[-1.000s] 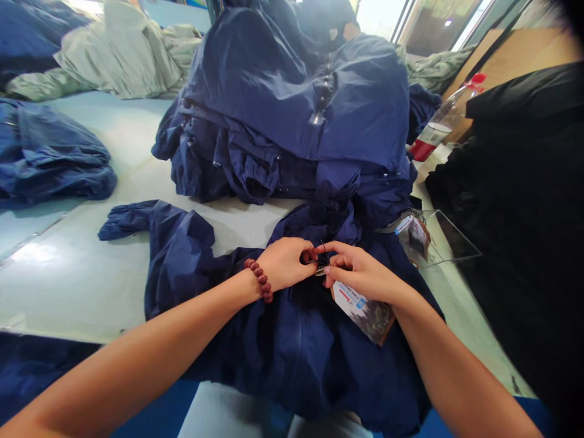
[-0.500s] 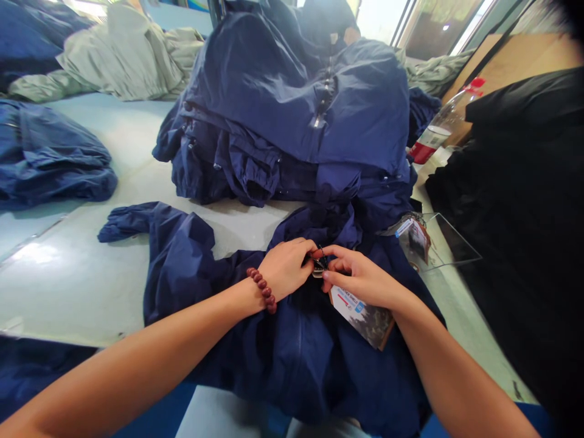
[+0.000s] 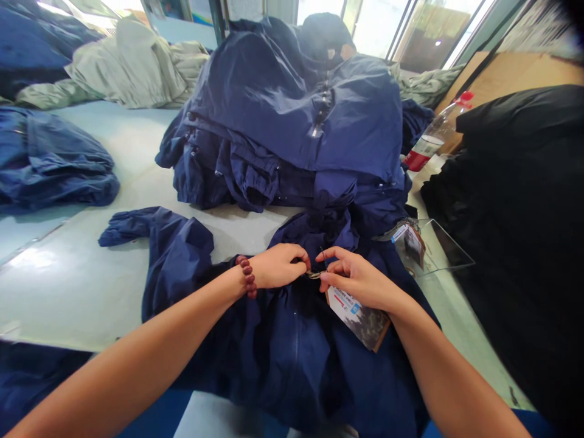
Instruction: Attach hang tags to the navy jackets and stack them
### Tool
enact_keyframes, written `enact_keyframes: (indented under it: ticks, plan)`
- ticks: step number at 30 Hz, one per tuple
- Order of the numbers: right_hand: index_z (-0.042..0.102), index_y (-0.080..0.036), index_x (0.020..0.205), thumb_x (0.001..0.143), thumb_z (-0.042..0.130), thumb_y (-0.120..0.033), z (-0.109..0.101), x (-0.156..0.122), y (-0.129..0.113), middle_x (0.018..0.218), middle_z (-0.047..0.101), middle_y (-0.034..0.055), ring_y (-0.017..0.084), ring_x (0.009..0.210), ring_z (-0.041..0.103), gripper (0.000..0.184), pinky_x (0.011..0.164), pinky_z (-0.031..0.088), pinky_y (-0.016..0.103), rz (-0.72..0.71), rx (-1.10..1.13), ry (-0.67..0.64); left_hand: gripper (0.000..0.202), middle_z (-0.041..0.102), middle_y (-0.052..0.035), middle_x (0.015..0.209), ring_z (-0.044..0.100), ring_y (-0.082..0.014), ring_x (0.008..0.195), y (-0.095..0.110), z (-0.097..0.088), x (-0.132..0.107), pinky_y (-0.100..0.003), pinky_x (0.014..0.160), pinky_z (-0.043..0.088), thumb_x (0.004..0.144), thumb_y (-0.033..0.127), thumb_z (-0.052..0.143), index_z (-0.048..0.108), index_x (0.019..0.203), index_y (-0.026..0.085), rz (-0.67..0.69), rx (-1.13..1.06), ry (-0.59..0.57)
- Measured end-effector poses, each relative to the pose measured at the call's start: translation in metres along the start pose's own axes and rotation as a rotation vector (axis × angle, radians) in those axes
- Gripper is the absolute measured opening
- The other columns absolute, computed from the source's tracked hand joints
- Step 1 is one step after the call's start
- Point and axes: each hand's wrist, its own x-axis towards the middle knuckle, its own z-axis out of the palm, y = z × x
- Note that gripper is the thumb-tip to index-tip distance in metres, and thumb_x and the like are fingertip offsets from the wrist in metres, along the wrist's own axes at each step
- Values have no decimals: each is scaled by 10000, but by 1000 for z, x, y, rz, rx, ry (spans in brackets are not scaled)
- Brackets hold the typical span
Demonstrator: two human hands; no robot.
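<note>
A navy jacket (image 3: 255, 340) lies spread in front of me, one sleeve stretched out to the left. At its collar, my left hand (image 3: 280, 266) pinches one end of a short twisted cord (image 3: 314, 275) between thumb and fingertips. My right hand (image 3: 360, 280) has its thumb and a bent finger closed on the cord's other end, with the index finger raised beside a thin dark strand. Below the right hand hangs a printed hang tag (image 3: 358, 319), resting on the jacket front. Exactly how the cord passes through the collar is too small to make out.
Navy jackets (image 3: 292, 121) are piled behind. More hang tags (image 3: 414, 246) lie by a clear plastic sheet (image 3: 449, 249) on the right. A bottle (image 3: 424, 143) leans near a heap of black cloth (image 3: 515, 201). Grey garments (image 3: 132, 67) lie at the back left.
My left hand has drawn slightly left, away from the right hand, so more of the cord shows between them. The right hand and hang tag have hardly moved.
</note>
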Motion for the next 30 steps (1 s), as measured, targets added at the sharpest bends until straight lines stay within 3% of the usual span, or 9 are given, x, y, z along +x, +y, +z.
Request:
enact_keyframes:
  ticks: [3, 9, 16, 24, 30]
  plan:
    - [536, -196, 1265, 960, 664, -350, 0, 0, 0, 838, 769, 22, 123, 602, 573, 365, 522, 393, 229, 2, -5, 0, 336, 780, -35, 1085, 689, -190, 1009, -4, -5, 2, -267, 920, 475, 870, 165, 467, 784, 979, 196, 33, 18, -51]
    - [551, -192, 1165, 951, 678, -377, -1, 1, 1, 816, 766, 24, 123, 606, 582, 310, 547, 401, 234, 10, -2, 7, 340, 809, -20, 1072, 717, -184, 968, -7, -6, 1, -239, 908, 496, 847, 196, 549, 823, 1047, 216, 94, 35, -57]
    - [555, -192, 1141, 944, 683, -422, -1, 2, 0, 812, 765, 25, 120, 582, 564, 329, 533, 380, 235, 24, -7, 1, 423, 818, -21, 1058, 729, -185, 959, -14, -4, 2, -245, 914, 511, 781, 93, 520, 839, 1014, 247, 89, -22, -30]
    - [551, -193, 1149, 941, 689, -428, -1, 2, 3, 819, 768, 26, 124, 589, 584, 343, 545, 393, 241, 21, 12, -2, 233, 806, -33, 1022, 722, -186, 968, -17, -5, 4, -243, 907, 505, 825, 157, 664, 826, 971, 238, 132, -53, -32]
    - [555, -192, 1144, 927, 700, -462, 0, 2, 0, 823, 775, 32, 132, 586, 608, 375, 540, 411, 243, 35, 14, 4, 197, 778, -19, 952, 706, -180, 899, -11, -2, 4, -249, 855, 495, 811, 94, 671, 802, 865, 230, 145, 85, 15]
